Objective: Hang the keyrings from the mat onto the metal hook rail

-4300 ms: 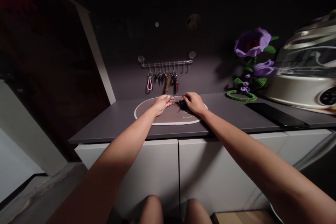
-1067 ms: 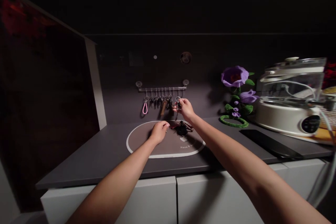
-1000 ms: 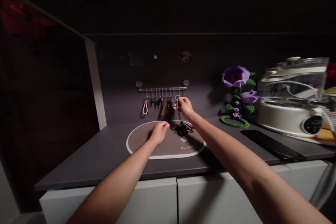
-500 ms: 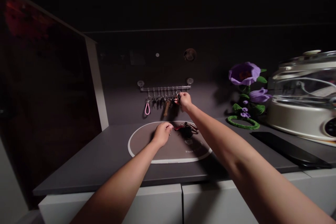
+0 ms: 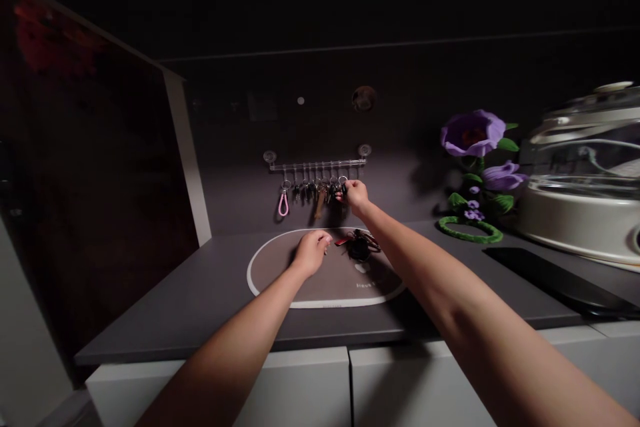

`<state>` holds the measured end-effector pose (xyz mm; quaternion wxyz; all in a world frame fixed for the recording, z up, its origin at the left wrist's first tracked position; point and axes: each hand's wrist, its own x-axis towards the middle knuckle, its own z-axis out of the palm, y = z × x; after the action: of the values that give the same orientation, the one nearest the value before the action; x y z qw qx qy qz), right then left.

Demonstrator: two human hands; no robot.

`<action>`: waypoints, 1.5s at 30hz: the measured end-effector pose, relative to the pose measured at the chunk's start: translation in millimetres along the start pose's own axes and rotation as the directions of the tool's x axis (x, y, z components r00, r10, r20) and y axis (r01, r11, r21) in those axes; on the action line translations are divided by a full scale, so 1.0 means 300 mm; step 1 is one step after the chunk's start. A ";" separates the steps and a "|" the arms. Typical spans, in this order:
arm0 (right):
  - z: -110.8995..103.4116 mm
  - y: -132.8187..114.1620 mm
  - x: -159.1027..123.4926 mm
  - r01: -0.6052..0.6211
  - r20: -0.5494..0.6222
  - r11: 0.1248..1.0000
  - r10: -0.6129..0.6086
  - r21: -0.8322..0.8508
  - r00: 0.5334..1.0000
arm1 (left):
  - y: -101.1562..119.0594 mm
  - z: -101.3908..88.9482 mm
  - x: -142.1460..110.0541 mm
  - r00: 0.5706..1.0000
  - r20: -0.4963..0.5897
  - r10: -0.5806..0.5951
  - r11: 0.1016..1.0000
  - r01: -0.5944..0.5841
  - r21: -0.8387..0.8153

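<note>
On the counter (image 5: 190, 300), the mat (image 5: 280, 263) is laid flat. Above its back edge the rack (image 5: 319, 165) is mounted, its long axis running crosswise, its hooks hung with other keys (image 5: 308, 191).

Near the rack's right end, just below the bar, the right hand (image 5: 355, 195) is raised; by it the rack is more nearly reached than by the left hand (image 5: 309, 254), which is held low over the mat, fingers loosely curled. Whether anything is gripped there cannot be told. To its right, apart from it, a dark tangle (image 5: 359, 247) is left lying on the mat.

Between the right hand's bent, nearly closed fingertips, keys (image 5: 342, 193) are pinched from the right. Their long axis cannot be made out. Above them and slightly left of the hand, the ring (image 5: 343, 179) is seen at hook height; whether it is hooked cannot be told.
</note>
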<state>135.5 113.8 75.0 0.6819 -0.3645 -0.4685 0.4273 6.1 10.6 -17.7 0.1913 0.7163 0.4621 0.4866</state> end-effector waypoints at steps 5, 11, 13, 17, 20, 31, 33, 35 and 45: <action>-0.017 0.026 0.018 0.041 0.002 0.998 -0.041 -0.048 0.999 | -0.003 0.001 -0.001 1.000 0.005 -0.007 1.000 0.007 -0.004; -0.053 0.050 0.032 0.170 0.033 0.964 -0.167 -0.203 0.986 | -0.017 0.007 0.000 0.999 0.020 -0.031 0.999 0.031 -0.035; -0.063 0.050 0.026 0.168 0.058 0.964 -0.160 -0.207 0.986 | -0.024 0.010 0.002 0.999 0.020 -0.044 0.998 0.045 -0.041; -0.086 0.037 -0.005 0.132 0.068 0.972 -0.120 -0.196 0.990 | -0.030 0.012 0.001 0.997 0.029 -0.068 0.995 0.070 -0.074; -0.113 0.014 -0.047 0.109 0.063 0.976 -0.099 -0.191 0.993 | -0.018 0.006 -0.006 0.994 0.032 -0.104 0.989 0.107 -0.103; -0.241 -0.045 -0.281 0.142 0.082 0.960 -0.125 -0.241 0.989 | 0.111 -0.012 0.004 0.957 0.065 -0.283 0.959 0.284 0.008; -0.275 -0.029 -0.311 0.206 0.083 0.929 -0.189 -0.308 0.978 | 0.127 0.008 0.014 0.968 0.063 -0.241 0.970 0.239 0.035; -0.310 -0.011 -0.335 0.279 0.093 0.875 -0.264 -0.397 0.960 | 0.135 0.036 0.021 0.983 0.062 -0.174 0.982 0.169 0.082; -0.351 0.031 -0.353 0.437 0.248 0.562 -0.382 -0.702 0.890 | 0.131 0.127 0.002 0.986 0.114 0.123 0.944 -0.151 0.294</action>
<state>212.5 9.2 0.8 0.5373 -0.4762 -0.6949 0.0410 58.0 -1.9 -6.3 0.0669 0.7895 0.4705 0.3883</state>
